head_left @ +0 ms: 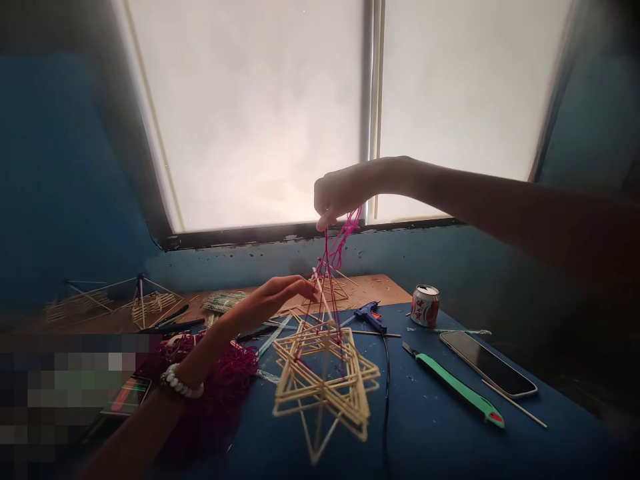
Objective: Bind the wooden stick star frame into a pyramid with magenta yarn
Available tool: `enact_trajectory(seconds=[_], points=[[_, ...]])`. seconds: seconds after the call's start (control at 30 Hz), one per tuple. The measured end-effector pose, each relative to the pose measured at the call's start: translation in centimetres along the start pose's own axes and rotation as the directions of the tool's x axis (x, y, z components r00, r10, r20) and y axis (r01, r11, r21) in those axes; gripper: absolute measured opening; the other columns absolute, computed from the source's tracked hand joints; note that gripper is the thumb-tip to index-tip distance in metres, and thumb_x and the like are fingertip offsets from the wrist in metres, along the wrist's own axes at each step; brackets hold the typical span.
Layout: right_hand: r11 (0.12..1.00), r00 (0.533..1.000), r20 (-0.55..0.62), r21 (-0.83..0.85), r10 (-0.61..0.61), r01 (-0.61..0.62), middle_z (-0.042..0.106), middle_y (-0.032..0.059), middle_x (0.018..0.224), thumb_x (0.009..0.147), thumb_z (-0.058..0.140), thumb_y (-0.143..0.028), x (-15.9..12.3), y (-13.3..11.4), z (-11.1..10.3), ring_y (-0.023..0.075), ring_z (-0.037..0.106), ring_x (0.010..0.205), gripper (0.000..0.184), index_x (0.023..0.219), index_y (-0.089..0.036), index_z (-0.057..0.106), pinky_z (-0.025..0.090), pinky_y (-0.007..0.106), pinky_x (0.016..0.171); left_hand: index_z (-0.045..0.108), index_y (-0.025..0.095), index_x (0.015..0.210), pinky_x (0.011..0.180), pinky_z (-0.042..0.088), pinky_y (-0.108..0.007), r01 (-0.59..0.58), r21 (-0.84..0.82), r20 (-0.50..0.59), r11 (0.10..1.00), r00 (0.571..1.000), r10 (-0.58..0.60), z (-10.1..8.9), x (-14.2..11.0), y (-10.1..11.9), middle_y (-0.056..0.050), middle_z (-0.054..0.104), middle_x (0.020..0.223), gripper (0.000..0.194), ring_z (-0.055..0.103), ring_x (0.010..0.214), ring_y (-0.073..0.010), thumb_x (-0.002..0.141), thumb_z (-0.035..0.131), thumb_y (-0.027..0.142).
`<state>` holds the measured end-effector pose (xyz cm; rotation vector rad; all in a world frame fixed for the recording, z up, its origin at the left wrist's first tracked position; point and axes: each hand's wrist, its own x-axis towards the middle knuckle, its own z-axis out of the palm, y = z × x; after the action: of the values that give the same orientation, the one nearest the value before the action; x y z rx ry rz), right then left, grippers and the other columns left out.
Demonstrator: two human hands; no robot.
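My right hand [340, 195], raised in front of the window, is closed on magenta yarn [327, 250]. Several strands run down from it to a star-shaped frame of thin wooden sticks [325, 393], which hangs tilted over the table. A loose bunch of the same yarn dangles beside my right wrist. Lower down, my left hand [287, 290] reaches in from the left, wearing a white bead bracelet. Its fingers are bent together at the strands, against a thin pale stick [324, 300] that slants down to the frame; the thumb is hidden.
A magenta yarn heap [230, 373] lies left. Behind are a blue glue gun [370, 316] with its cable and other stick frames [150, 303]. On the right are a can [425, 305], a green-handled cutter [457, 387], a phone [487, 363] and a loose stick [515, 404].
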<state>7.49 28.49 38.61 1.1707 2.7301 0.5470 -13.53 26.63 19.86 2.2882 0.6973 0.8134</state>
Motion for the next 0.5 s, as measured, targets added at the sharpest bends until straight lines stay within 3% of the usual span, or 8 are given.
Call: enact_trajectory(seconds=[0.13, 0.2, 0.27, 0.33, 0.37, 0.4, 0.47, 0.5], points=[[0.989, 0.995, -0.086, -0.135, 0.048, -0.06, 0.037, -0.0036, 0.057, 0.088, 0.065, -0.05, 0.0, 0.1, -0.1, 0.0094, 0.033, 0.06, 0.049, 0.058, -0.015, 0.048, 0.024, 0.03, 0.062, 0.071, 0.017, 0.112, 0.095, 0.053, -0.034, -0.037, -0.067, -0.01, 0.997, 0.999, 0.036, 1.3, -1.0, 0.5, -0.009, 0.076, 0.099, 0.036, 0.071, 0.097, -0.0185, 0.102, 0.047, 0.041], [0.981, 0.987, -0.156, -0.186, 0.031, -0.06, 0.03, -0.0048, 0.056, 0.087, 0.065, -0.054, 0.0, 0.0, -0.5, 0.0087, 0.03, 0.059, 0.054, 0.056, -0.016, 0.042, 0.022, 0.029, 0.061, 0.073, 0.016, 0.101, 0.081, 0.055, -0.03, -0.043, 0.016, -0.16, 0.999, 0.986, 0.045, 1.5, -0.9, 0.5, -0.007, 0.076, 0.089, 0.036, 0.071, 0.084, -0.0167, 0.101, 0.048, 0.042], [0.977, 0.979, -0.205, -0.208, -0.008, -0.035, 0.027, -0.0052, 0.056, 0.086, 0.066, -0.055, -0.1, 0.0, -0.9, 0.0082, 0.029, 0.058, 0.056, 0.055, -0.016, 0.04, 0.021, 0.029, 0.06, 0.073, 0.017, 0.091, 0.07, 0.053, -0.028, -0.004, 0.151, -0.412, 0.989, 0.909, 0.067, 1.2, -0.3, 0.2, -0.006, 0.075, 0.083, 0.038, 0.068, 0.075, -0.0153, 0.099, 0.049, 0.045], [0.977, 0.973, -0.228, -0.212, -0.044, -0.005, 0.028, -0.0051, 0.056, 0.086, 0.065, -0.056, -0.2, 0.0, -1.3, 0.008, 0.031, 0.058, 0.057, 0.055, -0.016, 0.04, 0.021, 0.028, 0.06, 0.072, 0.018, 0.095, 0.07, 0.053, -0.029, 0.067, 0.234, -0.547, 0.97, 0.834, 0.074, 0.8, 0.7, -0.2, -0.006, 0.076, 0.091, 0.038, 0.068, 0.08, -0.0166, 0.099, 0.048, 0.047], [0.978, 0.971, -0.231, -0.21, -0.053, 0.004, 0.029, -0.0049, 0.057, 0.087, 0.065, -0.057, -0.2, 0.1, -1.4, 0.0083, 0.032, 0.059, 0.057, 0.055, -0.016, 0.041, 0.022, 0.028, 0.06, 0.072, 0.019, 0.103, 0.076, 0.054, -0.031, 0.09, 0.247, -0.528, 0.965, 0.848, 0.056, 0.6, 1.3, -0.4, -0.007, 0.077, 0.1, 0.038, 0.07, 0.087, -0.0182, 0.098, 0.048, 0.049], [0.979, 0.971, -0.233, -0.204, -0.057, 0.008, 0.03, -0.0047, 0.057, 0.087, 0.065, -0.056, -0.3, 0.2, -1.5, 0.0087, 0.034, 0.06, 0.056, 0.056, -0.016, 0.041, 0.022, 0.028, 0.061, 0.07, 0.021, 0.112, 0.084, 0.055, -0.033, 0.096, 0.235, -0.455, 0.967, 0.89, 0.023, 0.5, 1.8, -0.6, -0.007, 0.075, 0.111, 0.04, 0.07, 0.098, -0.0201, 0.099, 0.047, 0.05], [0.983, 0.971, -0.235, -0.184, -0.053, 0.009, 0.032, -0.0042, 0.059, 0.086, 0.066, -0.055, -0.3, 0.6, -1.4, 0.0096, 0.035, 0.063, 0.055, 0.057, -0.016, 0.042, 0.023, 0.028, 0.063, 0.064, 0.025, 0.129, 0.102, 0.051, -0.038, 0.088, 0.167, -0.236, 0.982, 0.971, -0.047, 0.4, 2.7, -0.9, -0.008, 0.067, 0.134, 0.044, 0.064, 0.121, -0.0224, 0.099, 0.046, 0.052], [0.985, 0.971, -0.235, -0.17, -0.047, 0.007, 0.033, -0.0041, 0.059, 0.086, 0.067, -0.055, -0.2, 0.9, -1.2, 0.0097, 0.035, 0.064, 0.055, 0.057, -0.016, 0.041, 0.023, 0.029, 0.063, 0.061, 0.027, 0.134, 0.108, 0.047, -0.039, 0.088, 0.126, -0.129, 0.988, 0.989, -0.071, 0.4, 3.0, -1.0, -0.007, 0.062, 0.142, 0.045, 0.059, 0.129, -0.0226, 0.1, 0.045, 0.052]])
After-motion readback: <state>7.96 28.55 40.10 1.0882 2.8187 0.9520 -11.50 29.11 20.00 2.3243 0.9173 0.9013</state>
